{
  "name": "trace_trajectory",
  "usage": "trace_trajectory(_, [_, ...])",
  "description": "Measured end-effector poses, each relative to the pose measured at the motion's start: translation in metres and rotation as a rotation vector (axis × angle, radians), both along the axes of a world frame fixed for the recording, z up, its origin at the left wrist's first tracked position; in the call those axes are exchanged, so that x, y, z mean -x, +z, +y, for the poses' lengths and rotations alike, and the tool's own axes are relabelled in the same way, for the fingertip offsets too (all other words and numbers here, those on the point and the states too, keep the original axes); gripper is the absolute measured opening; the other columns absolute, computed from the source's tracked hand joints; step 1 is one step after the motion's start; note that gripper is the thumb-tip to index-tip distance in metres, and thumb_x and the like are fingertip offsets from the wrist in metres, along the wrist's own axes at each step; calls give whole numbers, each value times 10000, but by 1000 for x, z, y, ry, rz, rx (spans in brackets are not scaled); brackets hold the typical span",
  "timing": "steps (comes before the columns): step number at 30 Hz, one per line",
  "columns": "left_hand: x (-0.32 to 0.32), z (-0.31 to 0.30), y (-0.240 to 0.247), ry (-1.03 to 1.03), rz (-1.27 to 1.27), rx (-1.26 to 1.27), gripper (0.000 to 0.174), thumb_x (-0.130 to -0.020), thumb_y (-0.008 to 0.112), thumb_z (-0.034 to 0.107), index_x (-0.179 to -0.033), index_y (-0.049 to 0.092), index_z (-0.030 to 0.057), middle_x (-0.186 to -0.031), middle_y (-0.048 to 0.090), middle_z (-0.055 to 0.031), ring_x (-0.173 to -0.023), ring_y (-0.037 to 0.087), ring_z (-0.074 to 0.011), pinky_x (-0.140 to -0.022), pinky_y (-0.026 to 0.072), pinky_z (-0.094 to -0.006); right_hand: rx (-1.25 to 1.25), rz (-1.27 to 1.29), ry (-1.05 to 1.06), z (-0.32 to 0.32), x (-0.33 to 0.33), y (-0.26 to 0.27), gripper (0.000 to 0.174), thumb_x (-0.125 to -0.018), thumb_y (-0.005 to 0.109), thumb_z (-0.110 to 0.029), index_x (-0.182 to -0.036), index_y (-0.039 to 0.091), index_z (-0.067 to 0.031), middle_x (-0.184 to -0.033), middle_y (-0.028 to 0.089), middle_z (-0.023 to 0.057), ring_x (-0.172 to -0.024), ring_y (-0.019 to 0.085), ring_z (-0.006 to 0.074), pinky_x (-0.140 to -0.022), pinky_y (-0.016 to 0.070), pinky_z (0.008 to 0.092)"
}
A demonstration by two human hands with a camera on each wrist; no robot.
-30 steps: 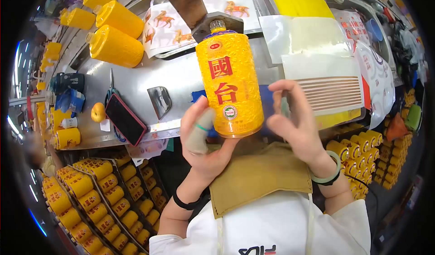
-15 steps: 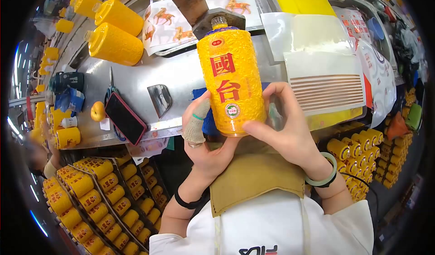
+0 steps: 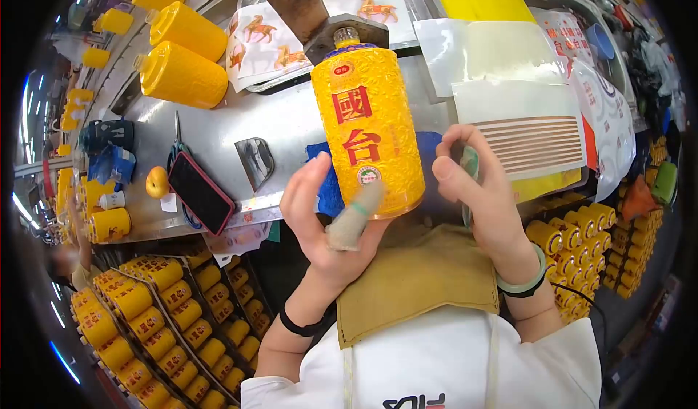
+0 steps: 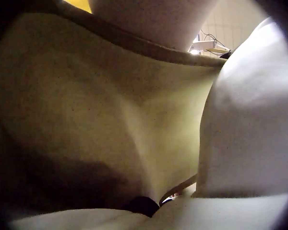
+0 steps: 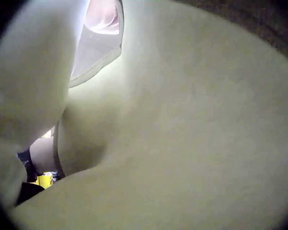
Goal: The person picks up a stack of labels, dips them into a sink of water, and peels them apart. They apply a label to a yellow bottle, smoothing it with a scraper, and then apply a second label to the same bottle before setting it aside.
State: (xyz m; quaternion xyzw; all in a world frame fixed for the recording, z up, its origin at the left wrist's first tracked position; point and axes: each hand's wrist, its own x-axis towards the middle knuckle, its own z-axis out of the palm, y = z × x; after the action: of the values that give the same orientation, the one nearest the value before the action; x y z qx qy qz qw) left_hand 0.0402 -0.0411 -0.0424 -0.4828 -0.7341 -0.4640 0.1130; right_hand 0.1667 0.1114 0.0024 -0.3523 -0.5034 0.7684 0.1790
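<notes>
A yellow embossed bottle [image 3: 367, 133] with red lettering leans with its neck at a metal bracket [image 3: 347, 34] in the head view. My left hand [image 3: 331, 227] is at its base, the thumb under the bottom edge. One finger wears a beige cot [image 3: 356, 220] with a green band and touches the lower front near a round emblem; the other fingers extend to the left. My right hand [image 3: 483, 198] is apart from the bottle on the right, index finger curled over a pale green piece [image 3: 471, 163], thumb near the index tip. The wrist views show only blurred skin and cloth.
A blue cloth [image 3: 320, 183] lies behind the bottle. On the metal bench are a phone [image 3: 201, 191], scissors [image 3: 177, 136], a metal scraper-like plate [image 3: 254, 163] and striped label sheets [image 3: 527, 143]. Yellow bottles [image 3: 182, 74] stand back left, and racks of yellow bottles [image 3: 156, 314] fill the lower left.
The right thumb touched the bottle half a second ago; the right hand has since drawn away to the right. The left cot-covered finger has swung from beside the bottle onto its lower front.
</notes>
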Motion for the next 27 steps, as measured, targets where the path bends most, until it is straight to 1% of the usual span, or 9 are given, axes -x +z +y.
trace_trajectory(3, [4, -5, 1, -35, 309, 89, 366, -728, 875, 168, -1068, 758, 232, -1394, 499, -118, -1269, 460, -332, -1013, 465, -390, -34, -20, 28, -2, -1, -2, 311, -927, 740, -150, -1135, 529, -56, -924, 488, -27, -908, 440, 58, -814, 382, 208])
trace_trajectory(6, [4, 0, -3, -56, 384, 31, 337, -760, 841, 155, -1078, 749, 221, -1359, 524, -83, -1302, 421, -332, -1024, 466, -405, -24, -22, 26, -1, -1, -1, 324, -921, 747, -151, -1138, 528, -54, -924, 489, -21, -916, 442, 65, -840, 376, 213])
trace_trajectory(7, [-1, -4, -7, -28, 261, 63, 350, -754, 837, 149, -1085, 743, 217, -1338, 537, -57, -1312, 409, -335, -1021, 476, -423, -25, -21, 27, -2, -1, 0, 324, -921, 747, -151, -1138, 528, -54, -924, 489, -21, -916, 442, 65, -840, 376, 213])
trace_trajectory(12, [-2, 0, -3, -162, 343, 53, 386, -760, 856, 135, -1120, 721, 163, -1362, 502, -78, -1302, 427, -332, -1000, 490, -443, -162, 49, -11, 1, -6, -6, 349, -905, 763, -153, -1142, 526, -54, -941, 486, -14, -910, 441, 68, -831, 383, 211])
trace_trajectory(14, [-1, 4, 9, -71, 213, 61, 505, -729, 894, 157, -1186, 686, 104, -1381, 479, -121, -1279, 465, -339, -1021, 473, -436, -145, 24, -8, 1, -7, -5, 346, -906, 758, -152, -1142, 525, -52, -959, 485, -9, -908, 441, 72, -829, 388, 216])
trace_trajectory(15, [-2, 3, 5, -25, -65, 49, 715, -695, 925, 184, -1315, 596, 50, -1422, 445, -175, -1288, 492, -360, -1054, 447, -448, -127, -3, 4, 1, -7, -4, 344, -908, 753, -152, -1143, 524, -49, -976, 483, -5, -905, 441, 75, -828, 393, 221])
trace_trajectory(19, [0, 1, -12, -131, -368, -104, 999, -669, 947, 153, -1478, 383, -1, -1496, 398, -220, -1367, 466, -353, -1107, 422, -440, -336, -16, 60, -4, -3, -13, 355, -915, 744, -176, -1147, 515, -33, -1005, 488, 8, -922, 454, 89, -846, 406, 247])
trace_trajectory(26, [3, 0, -13, -100, -429, -59, 1001, -703, 915, 86, -1511, 335, -30, -1484, 434, -209, -1369, 476, -328, -1113, 423, -413, -359, -56, 196, -12, 3, -8, 435, -874, 795, -159, -1150, 481, -40, -1052, 511, 27, -1010, 490, 114, -899, 422, 269])
trace_trajectory(27, [4, -1, -16, -120, -570, -34, 994, -711, 906, 74, -1515, 331, -31, -1485, 451, -205, -1349, 501, -307, -1109, 428, -407, -319, 9, 208, -8, 2, -10, 455, -864, 799, -149, -1180, 493, -34, -1070, 536, 42, -1021, 512, 122, -907, 434, 282])
